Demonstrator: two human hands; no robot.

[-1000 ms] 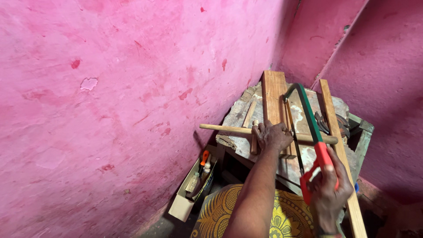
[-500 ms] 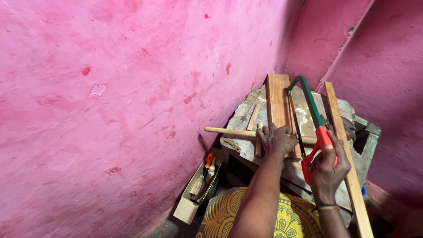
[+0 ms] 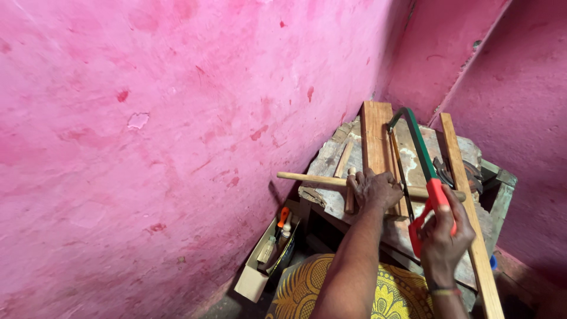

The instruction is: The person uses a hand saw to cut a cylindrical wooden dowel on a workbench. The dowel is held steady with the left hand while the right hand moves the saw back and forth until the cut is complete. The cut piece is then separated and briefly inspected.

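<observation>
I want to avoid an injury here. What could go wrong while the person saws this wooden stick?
1. The left hand presses the wooden stick right beside the saw blade; a slip could cut the fingers.
2. The stick is held only by hand and sticks out past the bench, so it may roll or shift.
3. The loose plank lies next to the right hand and could be knocked.
</observation>
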